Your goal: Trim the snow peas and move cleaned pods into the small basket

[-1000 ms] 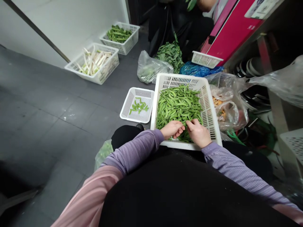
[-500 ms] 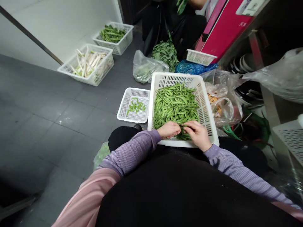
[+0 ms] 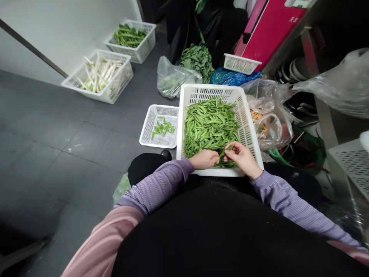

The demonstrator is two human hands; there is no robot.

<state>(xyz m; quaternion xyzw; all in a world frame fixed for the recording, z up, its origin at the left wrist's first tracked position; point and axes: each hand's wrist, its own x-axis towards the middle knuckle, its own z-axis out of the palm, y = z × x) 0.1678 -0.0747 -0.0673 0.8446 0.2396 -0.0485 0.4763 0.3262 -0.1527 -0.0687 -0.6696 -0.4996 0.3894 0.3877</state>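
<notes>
A large white basket [image 3: 253,134] on my lap is heaped with green pea pods [image 3: 211,123]. Over its near edge, my right hand [image 3: 240,156] pinches one pea pod [image 3: 228,148] between thumb and fingers. My left hand [image 3: 205,159] is beside it, fingers curled together close to the lower end of the same pod; whether it grips that end or a small piece is too fine to make out. To the left stands a small white basket [image 3: 146,125] holding a few pods and bits [image 3: 163,127].
White baskets of pale stalks [image 3: 100,75] and green stems [image 3: 129,35] stand by the wall. Ahead lie a clear plastic bag [image 3: 175,79], leafy greens [image 3: 197,59] and a blue bag [image 3: 230,77], with another person's dark clothing behind. Plastic bags [image 3: 268,127] crowd the right side.
My right hand has turned slightly and lifted, and the pod in its fingers now shows more clearly. My left hand stays close by. The whole view has shifted a little.
</notes>
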